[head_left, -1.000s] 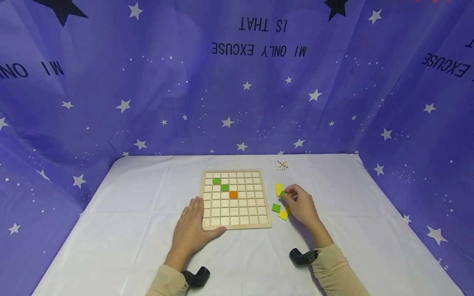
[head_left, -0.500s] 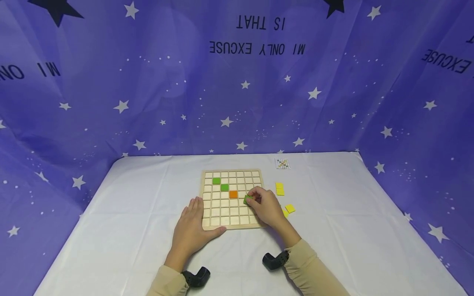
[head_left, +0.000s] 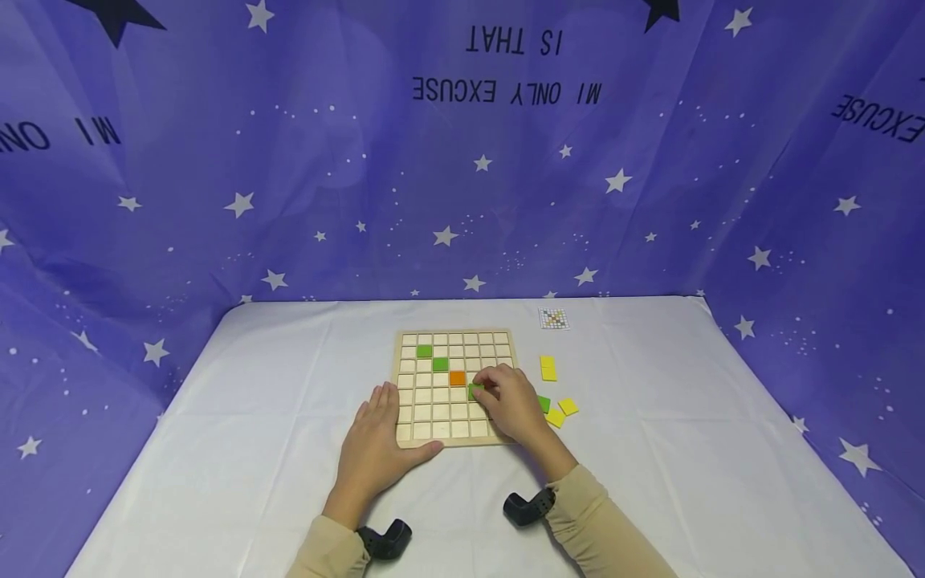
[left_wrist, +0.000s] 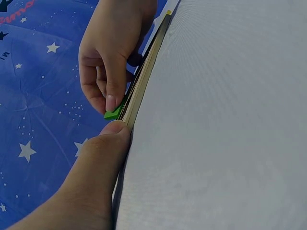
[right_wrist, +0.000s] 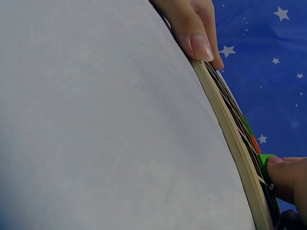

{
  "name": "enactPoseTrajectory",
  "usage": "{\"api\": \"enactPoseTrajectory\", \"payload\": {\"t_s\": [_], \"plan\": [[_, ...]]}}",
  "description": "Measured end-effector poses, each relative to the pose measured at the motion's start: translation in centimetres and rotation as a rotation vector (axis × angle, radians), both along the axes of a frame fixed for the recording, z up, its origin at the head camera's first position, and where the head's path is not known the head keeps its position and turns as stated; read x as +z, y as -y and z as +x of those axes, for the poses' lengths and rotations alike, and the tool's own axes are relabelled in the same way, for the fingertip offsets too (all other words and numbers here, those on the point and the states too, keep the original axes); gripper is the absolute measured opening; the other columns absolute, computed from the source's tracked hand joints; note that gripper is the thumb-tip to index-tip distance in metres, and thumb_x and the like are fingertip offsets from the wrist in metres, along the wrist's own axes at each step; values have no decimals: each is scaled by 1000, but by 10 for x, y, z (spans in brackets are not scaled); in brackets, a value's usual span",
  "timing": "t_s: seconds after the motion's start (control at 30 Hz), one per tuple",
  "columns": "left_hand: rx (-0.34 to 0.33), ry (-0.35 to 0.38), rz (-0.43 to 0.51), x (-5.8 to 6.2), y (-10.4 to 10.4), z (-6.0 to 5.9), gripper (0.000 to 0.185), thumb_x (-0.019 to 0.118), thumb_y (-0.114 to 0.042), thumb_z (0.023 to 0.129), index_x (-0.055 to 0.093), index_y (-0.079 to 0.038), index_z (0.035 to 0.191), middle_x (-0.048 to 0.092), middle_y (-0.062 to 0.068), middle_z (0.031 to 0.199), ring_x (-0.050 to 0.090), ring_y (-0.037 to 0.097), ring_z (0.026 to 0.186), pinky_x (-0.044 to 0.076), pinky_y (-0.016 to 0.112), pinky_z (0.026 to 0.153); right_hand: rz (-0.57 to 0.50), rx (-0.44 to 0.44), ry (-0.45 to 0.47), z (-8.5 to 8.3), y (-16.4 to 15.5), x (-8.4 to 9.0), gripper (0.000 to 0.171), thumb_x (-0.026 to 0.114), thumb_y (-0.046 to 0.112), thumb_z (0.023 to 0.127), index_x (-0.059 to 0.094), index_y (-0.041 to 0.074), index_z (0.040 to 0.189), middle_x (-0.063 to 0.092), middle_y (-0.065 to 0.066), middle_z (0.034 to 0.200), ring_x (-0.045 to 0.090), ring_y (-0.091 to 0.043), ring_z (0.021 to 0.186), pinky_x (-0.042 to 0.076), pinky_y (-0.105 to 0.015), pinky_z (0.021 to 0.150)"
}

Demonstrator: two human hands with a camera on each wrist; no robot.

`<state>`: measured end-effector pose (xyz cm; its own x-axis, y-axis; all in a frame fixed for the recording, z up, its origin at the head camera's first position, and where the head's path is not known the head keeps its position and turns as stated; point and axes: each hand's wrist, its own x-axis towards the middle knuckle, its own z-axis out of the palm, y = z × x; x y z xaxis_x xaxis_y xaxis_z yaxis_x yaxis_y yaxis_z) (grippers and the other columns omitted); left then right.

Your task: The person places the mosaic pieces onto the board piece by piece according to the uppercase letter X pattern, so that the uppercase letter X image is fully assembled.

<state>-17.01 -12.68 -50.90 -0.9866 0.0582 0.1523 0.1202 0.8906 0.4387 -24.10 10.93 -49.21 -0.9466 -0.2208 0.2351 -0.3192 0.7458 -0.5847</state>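
A wooden grid board [head_left: 431,428] lies on the white table, with two green tiles, the nearer one [head_left: 440,364] and an orange tile [head_left: 458,378] set in a diagonal line. My left hand [head_left: 375,437] rests along the board's left side, fingers straight, thumb on the near edge. Over the board's right half, my right hand [head_left: 511,401] pinches a green tile [head_left: 474,392] between thumb and fingers. In the right wrist view that green tile [right_wrist: 265,164] is tilted at the grid, just past the orange one. Part of the board's right side is hidden under my right hand.
Right of the board lie two yellow tiles [head_left: 548,368] side by side. Nearer me are another green tile [head_left: 544,404], partly behind my hand, and two yellow tiles [head_left: 568,407]. A small printed pattern card [head_left: 554,319] lies at the back. A starry purple cloth [head_left: 405,185] hangs behind the table.
My right hand has picked a green tile from the loose pile and carried it left over the board, to a cell diagonally below the orange tile. The left hand stays in place.
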Motion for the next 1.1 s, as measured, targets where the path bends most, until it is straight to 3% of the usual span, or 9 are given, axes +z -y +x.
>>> {"api": "enactPoseTrajectory", "payload": {"t_s": [0.37,0.57,0.8,0.97,1.1], "plan": [[8,-2,3,0,-1,1,132,61,-88,67,26,5,154,27,18,162,24,33,152,23,49,125,57,25,-5,7,-3,1,14,73,25,91,78,19,103,66,5,103,55,-15,96,47,-33,84],[10,-6,4,1,-1,1,131,61,-87,67,25,5,154,27,18,162,24,33,152,23,49,125,56,60,-9,12,-14,7,11,70,21,92,77,22,102,66,9,100,49,-12,90,43,-29,78],[10,-25,18,1,-2,1,129,65,-84,68,28,5,153,29,19,161,26,35,151,23,50,124,62,-5,3,17,-46,17,27,72,26,91,72,18,116,67,3,107,49,-14,92,42,-30,76],[10,-21,15,0,-2,1,130,65,-84,67,27,5,154,28,19,162,25,34,152,22,49,125,177,-75,46,18,-76,17,37,73,29,89,69,15,123,67,0,111,52,-19,95,45,-34,76],[11,-18,14,1,-1,1,130,64,-84,67,26,5,154,27,18,162,24,34,152,21,49,125,274,-107,77,21,-93,16,38,75,31,87,71,14,121,67,-3,112,54,-22,95,48,-38,77]]}}
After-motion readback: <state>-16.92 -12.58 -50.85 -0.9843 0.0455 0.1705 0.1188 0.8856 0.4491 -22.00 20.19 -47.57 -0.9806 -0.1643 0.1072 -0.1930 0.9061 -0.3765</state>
